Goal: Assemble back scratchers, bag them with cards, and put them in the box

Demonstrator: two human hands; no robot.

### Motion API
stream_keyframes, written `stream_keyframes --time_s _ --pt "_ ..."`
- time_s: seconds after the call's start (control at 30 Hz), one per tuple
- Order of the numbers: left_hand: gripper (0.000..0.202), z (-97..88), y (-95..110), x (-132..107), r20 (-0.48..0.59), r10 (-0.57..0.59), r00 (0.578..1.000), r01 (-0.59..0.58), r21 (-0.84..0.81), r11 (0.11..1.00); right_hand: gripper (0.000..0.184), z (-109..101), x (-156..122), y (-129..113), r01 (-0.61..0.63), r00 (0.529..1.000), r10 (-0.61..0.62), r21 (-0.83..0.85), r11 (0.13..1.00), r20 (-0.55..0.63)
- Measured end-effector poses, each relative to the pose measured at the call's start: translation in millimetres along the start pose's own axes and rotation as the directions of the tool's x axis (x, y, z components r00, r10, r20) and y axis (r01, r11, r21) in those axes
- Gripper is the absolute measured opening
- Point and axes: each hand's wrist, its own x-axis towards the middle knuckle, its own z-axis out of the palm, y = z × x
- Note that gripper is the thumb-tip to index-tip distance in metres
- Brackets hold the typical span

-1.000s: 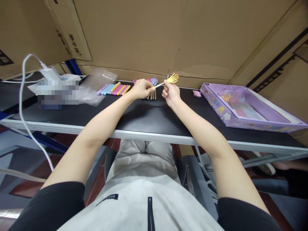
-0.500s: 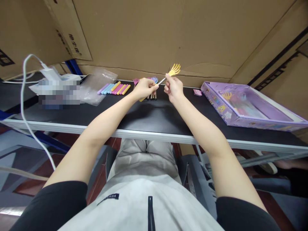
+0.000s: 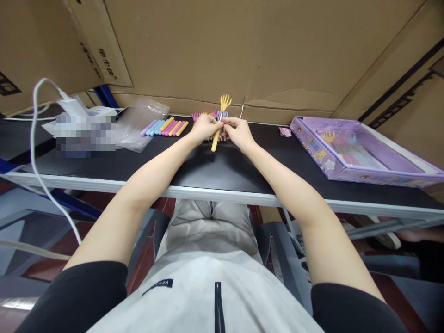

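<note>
Brown cardboard sheets (image 3: 243, 51) wall the back of the long black tabletop (image 3: 222, 169). On it a flat purple window box of toys (image 3: 350, 155) lies at the right and a clear plastic bag (image 3: 138, 125) at the left, just beside a row of pastel plastic sleeves (image 3: 168, 128). Over the middle the left hand (image 3: 204, 127) and right hand (image 3: 238, 133) meet, each grip pinched narrow on one small yellow hand-shaped scratcher (image 3: 225, 100), which stands nearly upright between the fingertips, its palm above both grips and its yellow handle (image 3: 215, 142) hanging below them.
</note>
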Motion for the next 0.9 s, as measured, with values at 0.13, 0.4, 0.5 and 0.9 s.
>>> stream_keyframes --time_s 0.13,0.4,0.5,0.9 --pt "0.028 -3.4 11.6 -5.4 0.058 -0.233 0.971 0.238 -0.106 0.965 0.031 1.6 -8.2 -7.9 -0.091 0.992 0.098 -0.081 0.993 0.085" --pt "0.029 -6.2 35.7 -17.2 0.220 -0.323 0.921 0.378 -0.295 0.878 0.019 -4.3 -8.0 -2.6 -0.064 0.987 0.090 -0.191 0.979 0.131" --pt "0.031 -6.0 37.9 -19.6 0.253 -0.328 0.910 0.398 -0.318 0.861 0.017 -6.6 -7.7 1.4 -0.016 0.985 0.061 -0.259 0.966 0.164" --pt "0.029 -11.5 9.7 -9.2 0.132 0.097 0.987 -0.143 0.406 0.903 0.020 -26.9 2.3 -5.9 0.025 0.999 0.009 -0.715 0.699 0.044"
